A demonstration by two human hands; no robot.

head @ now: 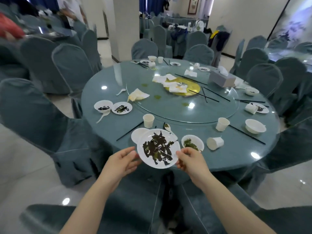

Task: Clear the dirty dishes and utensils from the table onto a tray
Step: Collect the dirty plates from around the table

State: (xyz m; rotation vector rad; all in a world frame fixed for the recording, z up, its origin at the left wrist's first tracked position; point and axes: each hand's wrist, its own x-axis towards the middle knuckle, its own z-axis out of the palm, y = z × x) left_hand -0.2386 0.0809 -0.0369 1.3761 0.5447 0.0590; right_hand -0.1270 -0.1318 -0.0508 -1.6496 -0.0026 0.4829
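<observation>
A white plate [157,148] smeared with dark leftovers is lifted at the near edge of the round table [108,130]. My left hand [123,161] grips its left rim and my right hand [189,160] pinches its right rim. A second white dish [135,135] peeks out from under the plate's far left side. A small bowl [192,143] with green scraps sits just right of the plate. A spoon [168,127] and a paper cup [148,120] lie beyond it. No tray is in view.
Several dirty bowls, plates, cups and black chopsticks [129,130] ring the table. A tipped cup [215,143] lies at the near right. The glass turntable [219,114] carries crumpled napkins and a tissue box [222,78]. Covered chairs [33,119] surround the table.
</observation>
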